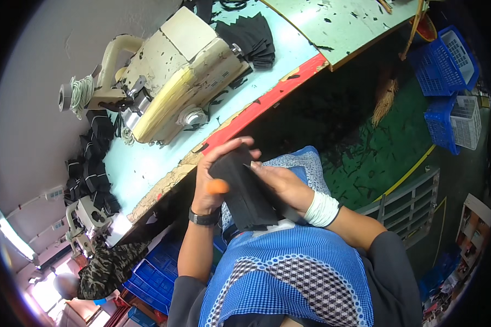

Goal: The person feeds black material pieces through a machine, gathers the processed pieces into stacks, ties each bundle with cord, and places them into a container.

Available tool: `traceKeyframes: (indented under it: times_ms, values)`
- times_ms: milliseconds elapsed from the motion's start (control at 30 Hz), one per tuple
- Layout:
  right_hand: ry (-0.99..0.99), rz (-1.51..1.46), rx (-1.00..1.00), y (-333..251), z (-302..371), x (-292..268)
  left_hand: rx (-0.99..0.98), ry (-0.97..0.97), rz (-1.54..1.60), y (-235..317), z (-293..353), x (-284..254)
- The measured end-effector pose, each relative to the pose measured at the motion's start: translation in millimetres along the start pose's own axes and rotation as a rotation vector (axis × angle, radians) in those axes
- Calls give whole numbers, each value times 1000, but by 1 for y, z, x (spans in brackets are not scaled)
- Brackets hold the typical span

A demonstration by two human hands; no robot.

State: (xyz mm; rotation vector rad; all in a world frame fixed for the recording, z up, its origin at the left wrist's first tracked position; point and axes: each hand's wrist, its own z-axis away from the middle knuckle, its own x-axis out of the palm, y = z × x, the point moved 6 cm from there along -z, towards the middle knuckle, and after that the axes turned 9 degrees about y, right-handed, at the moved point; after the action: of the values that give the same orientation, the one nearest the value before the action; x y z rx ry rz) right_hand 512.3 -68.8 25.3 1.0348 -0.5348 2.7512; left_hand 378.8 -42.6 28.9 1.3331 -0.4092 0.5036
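A stack of black fabric pieces (243, 191) is held upright over my lap, between both hands. My left hand (204, 182) wraps round its left side and top, the fingers curled over the far end. A blurred orange cover (217, 187) sits at the left thumb. From the right, my right hand (285, 186) grips the stack's edge, the thumb near its top and the other fingers partly hidden behind the cloth. A dark watch (204, 218) is on my left wrist, and white thread or band (323, 210) is wound round my right wrist.
A worn cream sewing machine (185, 71) stands on the pale table (147, 169), with a red front edge (262, 103). Black cut pieces (253, 41) lie behind it. To the right are blue baskets (444, 62), a broom (386, 101) and a grey metal rack (414, 207). A camouflage-clad person (106, 270) sits at lower left.
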Motion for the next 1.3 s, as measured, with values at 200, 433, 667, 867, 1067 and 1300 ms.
traceKeyframes:
  times_ms: [200, 433, 667, 867, 1067, 1300]
  values:
    - [4, 90, -157, -3, -20, 40, -167, 30, -253, 14, -5, -8]
    - [-123, 165, -55, 12, -65, 81, -19, -49, -9, 59, -17, -71]
    - [-37, -54, -147, 27, -119, 147, -36, 42, -247, 112, -17, -136]
    - [-6, 178, -157, 44, -141, 182, -180, -164, -187, 130, -22, -160]
    - [-158, -3, -20, 30, -154, 202, -47, 115, 112, 139, -34, -212]
    - [-265, 122, 72, 23, -176, 214, -146, 79, 319, 138, -25, -209]
